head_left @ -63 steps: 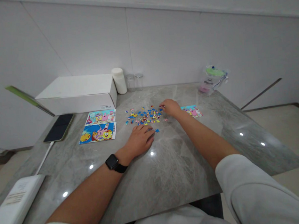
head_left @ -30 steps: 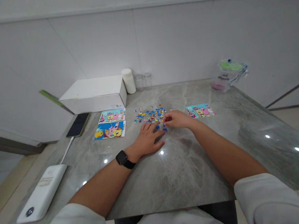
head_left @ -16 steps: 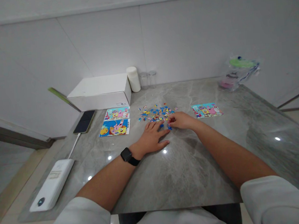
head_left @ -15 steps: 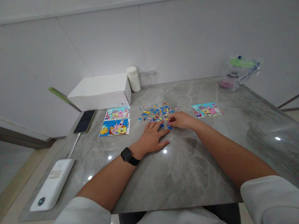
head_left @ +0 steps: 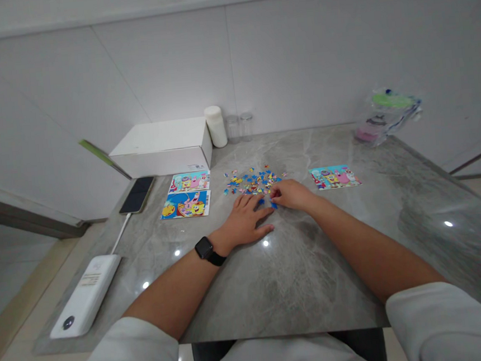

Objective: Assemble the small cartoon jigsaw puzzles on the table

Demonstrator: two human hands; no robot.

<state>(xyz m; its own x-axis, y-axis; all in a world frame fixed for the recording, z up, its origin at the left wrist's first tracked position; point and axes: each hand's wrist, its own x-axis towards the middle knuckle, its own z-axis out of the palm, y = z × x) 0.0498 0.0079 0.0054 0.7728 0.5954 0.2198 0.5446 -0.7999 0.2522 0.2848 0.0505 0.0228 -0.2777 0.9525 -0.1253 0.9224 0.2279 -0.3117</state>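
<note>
A loose heap of small jigsaw puzzle pieces (head_left: 251, 182) in blue, yellow and pink lies mid-table. My left hand (head_left: 246, 220) rests flat, fingers spread, just at the near edge of the heap; a black watch (head_left: 204, 248) is on that wrist. Close to its fingertips, my right hand (head_left: 289, 195) has thumb and finger pinched on a blue puzzle piece (head_left: 273, 205), partly hidden by the fingers. Two cartoon picture cards, one light blue (head_left: 190, 181) and one deeper blue (head_left: 186, 205), lie to the left. A third picture card (head_left: 335, 177) is on the right.
A white box (head_left: 159, 148), a white bottle (head_left: 216, 127) and two clear glasses (head_left: 246, 127) stand along the wall. At left, a phone (head_left: 137, 195) is cabled to a white power bank (head_left: 86, 298). A plastic bag (head_left: 386, 116) sits back right.
The view has shifted very slightly. My right fingertips have moved a little over the blue puzzle piece; my left hand stays in place.
</note>
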